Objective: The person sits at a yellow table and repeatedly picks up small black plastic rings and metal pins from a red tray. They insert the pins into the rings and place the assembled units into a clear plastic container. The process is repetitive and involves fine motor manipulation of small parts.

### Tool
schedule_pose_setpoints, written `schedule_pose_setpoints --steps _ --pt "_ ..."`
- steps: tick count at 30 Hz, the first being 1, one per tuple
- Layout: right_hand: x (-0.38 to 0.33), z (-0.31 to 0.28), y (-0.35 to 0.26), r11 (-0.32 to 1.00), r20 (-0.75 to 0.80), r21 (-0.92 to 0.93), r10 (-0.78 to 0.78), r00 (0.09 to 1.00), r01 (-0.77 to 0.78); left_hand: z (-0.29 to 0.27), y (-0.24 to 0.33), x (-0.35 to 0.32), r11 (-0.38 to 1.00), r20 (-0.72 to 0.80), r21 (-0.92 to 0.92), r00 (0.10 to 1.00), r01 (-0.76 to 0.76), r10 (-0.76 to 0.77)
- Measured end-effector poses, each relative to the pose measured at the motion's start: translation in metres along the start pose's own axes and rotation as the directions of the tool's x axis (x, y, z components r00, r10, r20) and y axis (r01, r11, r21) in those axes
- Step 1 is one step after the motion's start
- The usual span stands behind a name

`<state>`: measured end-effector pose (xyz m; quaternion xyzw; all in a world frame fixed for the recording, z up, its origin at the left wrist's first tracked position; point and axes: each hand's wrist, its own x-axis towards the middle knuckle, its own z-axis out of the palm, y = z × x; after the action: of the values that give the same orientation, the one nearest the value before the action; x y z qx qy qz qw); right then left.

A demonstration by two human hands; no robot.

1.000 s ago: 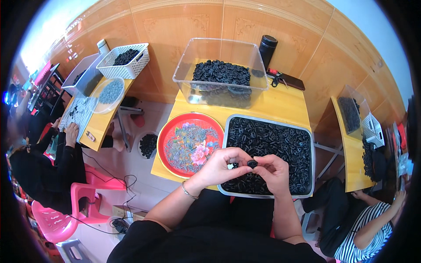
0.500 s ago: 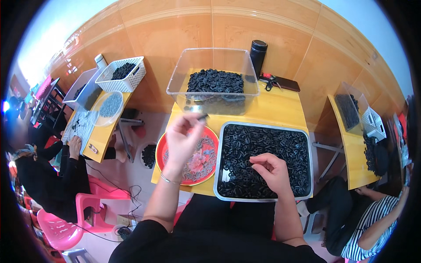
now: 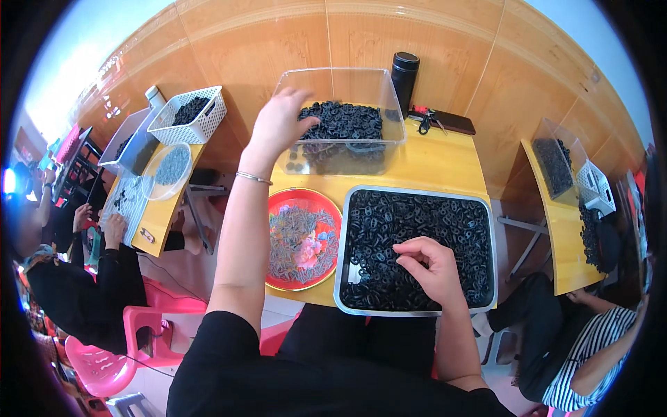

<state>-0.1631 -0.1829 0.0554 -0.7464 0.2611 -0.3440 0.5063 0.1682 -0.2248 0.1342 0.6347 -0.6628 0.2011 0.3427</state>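
My left hand (image 3: pixel 279 124) reaches to the near left of a clear plastic box (image 3: pixel 339 144). Its fingers are spread and nothing shows between them. Inside the box lies a heap of small black ring-like pieces (image 3: pixel 347 119). Over a metal tray (image 3: pixel 338 278) my right hand (image 3: pixel 429 267) is closed, thumb and fingertips together; whatever they may pinch is too small to make out. Many black pieces with holes (image 3: pixel 410 222) fill that tray. Left of it, a red round plate (image 3: pixel 276 279) with a flower print holds many thin grey pieces (image 3: pixel 288 236).
A black flask (image 3: pixel 404 83), scissors (image 3: pixel 425 124) and a dark flat case (image 3: pixel 451 122) stand or lie behind the tray. To the left, a person sits at another yellow table (image 3: pixel 158 226) with a white basket (image 3: pixel 191 128). Someone in stripes sits at the right table (image 3: pixel 566 271).
My left hand has moved up and forward from above the red plate to the clear box. Its fingers have opened, and the black piece they pinched is gone from them. My right hand stays put.
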Motion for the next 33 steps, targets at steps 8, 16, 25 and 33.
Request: schedule_pose_setpoints --steps 8,16,25,33 --pt "-0.001 0.001 0.002 0.993 0.164 -0.111 0.065 0.984 -0.047 0.006 0.032 -0.071 0.959 0.235 -0.282 0.970 0.009 0.060" --pt "-0.005 0.010 0.011 0.882 0.409 -0.446 0.052 0.911 0.151 0.013 0.044 -0.166 0.959 0.508 -0.259 0.861 0.115 0.034" --pt "-0.005 0.018 0.015 0.880 0.416 -0.442 0.027 0.909 0.176 0.015 0.049 -0.183 0.960 0.552 -0.186 0.831 0.211 -0.076" --pt "-0.005 0.020 0.014 0.882 0.422 -0.429 0.003 0.907 0.197 0.026 0.055 -0.189 0.976 0.518 -0.122 0.851 0.178 -0.090"
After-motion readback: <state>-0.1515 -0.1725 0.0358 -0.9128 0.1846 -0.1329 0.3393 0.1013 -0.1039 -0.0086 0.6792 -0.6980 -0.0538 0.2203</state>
